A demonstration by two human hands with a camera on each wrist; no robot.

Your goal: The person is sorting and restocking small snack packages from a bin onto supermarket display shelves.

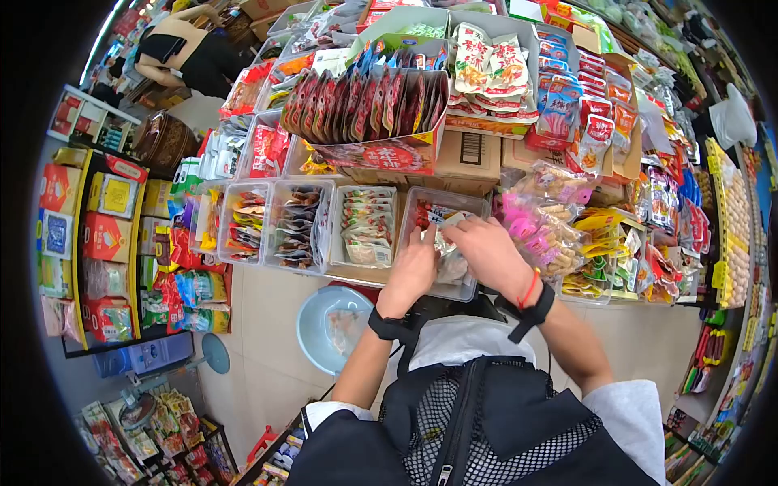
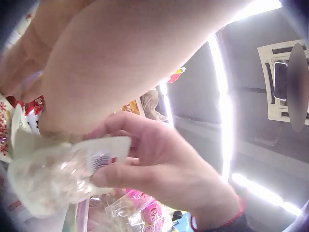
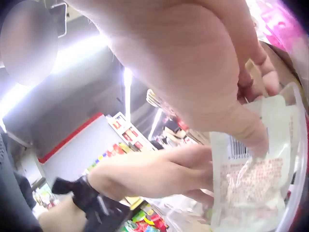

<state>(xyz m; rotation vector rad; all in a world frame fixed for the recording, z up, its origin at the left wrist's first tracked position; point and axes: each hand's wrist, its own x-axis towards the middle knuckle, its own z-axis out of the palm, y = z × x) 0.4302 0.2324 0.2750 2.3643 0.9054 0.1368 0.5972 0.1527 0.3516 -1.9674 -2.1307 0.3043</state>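
Observation:
My right hand [image 1: 489, 253], with a red cord at its wrist, pinches a whitish snack packet [image 3: 251, 179] between thumb and fingers. Printed small text and a barcode cover the packet's side in the right wrist view. My left hand [image 1: 412, 266] reaches into the same clear plastic bin [image 1: 462, 297], its fingertips right at the packet's edge. Whether those fingers grip it, I cannot tell, as the packet and the hand itself hide them. Red and white packets [image 1: 432, 212] lie in the bin beyond both hands.
Left of the bin stand bins of pale packets [image 1: 369, 223] and dark packets [image 1: 301, 223]. Bagged snacks with pink labels [image 1: 543, 231] crowd its right side. A red display box [image 1: 381, 154] rises behind. On the floor sits a light blue basin [image 1: 312, 324].

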